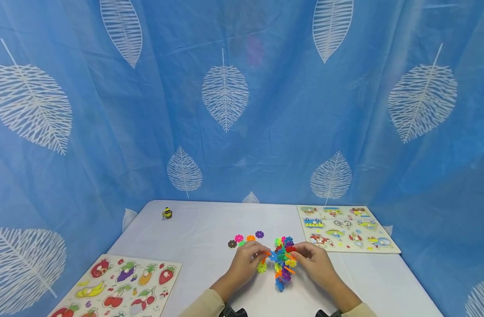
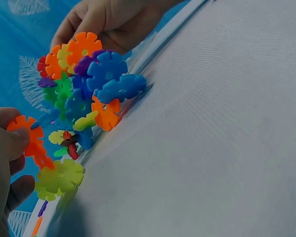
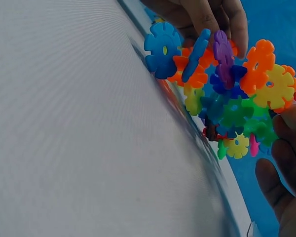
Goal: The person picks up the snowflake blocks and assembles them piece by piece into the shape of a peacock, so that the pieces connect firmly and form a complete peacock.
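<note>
An assembly of interlocking plastic flower discs, in many bright colours, stands over the white table between both hands. With thumb and finger, my left hand pinches an orange disc on the assembly's left side. Below that disc hang another orange one and yellow-green discs. My right hand grips the right side, around the red and orange discs, beside a yellow disc. Blue discs stick out on the near side. The exact grip points are partly hidden by the discs.
Several loose flower discs lie beyond my left hand. A fruit puzzle board is at the front left, a vehicle puzzle board at the back right. Near the far left corner stands a small yellow-and-black figure. Blue leaf-patterned curtains surround the table.
</note>
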`<action>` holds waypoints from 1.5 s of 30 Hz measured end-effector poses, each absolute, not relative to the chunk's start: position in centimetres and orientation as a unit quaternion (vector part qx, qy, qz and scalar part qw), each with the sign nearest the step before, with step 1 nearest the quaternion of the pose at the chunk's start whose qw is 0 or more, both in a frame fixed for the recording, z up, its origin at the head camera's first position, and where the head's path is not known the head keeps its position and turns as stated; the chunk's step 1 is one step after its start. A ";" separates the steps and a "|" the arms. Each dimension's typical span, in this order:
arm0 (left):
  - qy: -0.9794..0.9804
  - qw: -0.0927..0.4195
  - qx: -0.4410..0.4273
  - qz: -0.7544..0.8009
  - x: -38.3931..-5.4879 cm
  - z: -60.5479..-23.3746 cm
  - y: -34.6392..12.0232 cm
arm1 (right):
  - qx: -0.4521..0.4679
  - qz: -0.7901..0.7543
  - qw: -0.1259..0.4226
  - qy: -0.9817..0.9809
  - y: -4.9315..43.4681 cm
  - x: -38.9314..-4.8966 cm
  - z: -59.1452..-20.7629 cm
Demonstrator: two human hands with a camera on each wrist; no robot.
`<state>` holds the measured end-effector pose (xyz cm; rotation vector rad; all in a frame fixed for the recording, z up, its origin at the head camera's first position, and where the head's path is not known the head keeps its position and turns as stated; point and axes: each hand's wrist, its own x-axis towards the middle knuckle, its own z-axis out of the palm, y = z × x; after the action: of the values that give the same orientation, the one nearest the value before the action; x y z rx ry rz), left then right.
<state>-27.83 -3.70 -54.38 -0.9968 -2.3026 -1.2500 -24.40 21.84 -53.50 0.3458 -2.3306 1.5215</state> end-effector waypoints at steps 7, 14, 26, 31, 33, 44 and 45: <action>-0.810 0.173 -0.342 -0.444 -27.7 -54.3 -3.5 | 0.128 0.523 0.173 -0.825 21.7 -24.5 -53.4; -0.806 0.186 -0.335 -0.450 -27.7 -54.6 -3.4 | 0.114 0.516 0.162 -0.833 21.6 -24.7 -53.4; -0.806 0.197 -0.346 -0.439 -27.9 -54.5 -3.5 | 0.111 0.527 0.154 -0.828 21.3 -24.5 -53.2; -0.809 0.200 -0.343 -0.433 -28.0 -54.5 -3.5 | 0.108 0.533 0.145 -0.827 21.1 -24.4 -53.0; -0.809 0.200 -0.341 -0.436 -28.0 -54.5 -3.4 | 0.107 0.535 0.145 -0.826 21.1 -24.5 -53.1; -0.800 0.227 -0.337 -0.441 -28.0 -54.8 -3.5 | 0.106 0.541 0.147 -0.821 21.1 -24.5 -53.3; -0.800 0.226 -0.338 -0.441 -28.0 -54.8 -3.4 | 0.109 0.542 0.149 -0.820 21.1 -24.5 -53.3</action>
<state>-28.03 -3.45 -54.81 -0.9317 -2.2060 -1.2169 -24.49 21.08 -53.29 0.3119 -2.3579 1.5566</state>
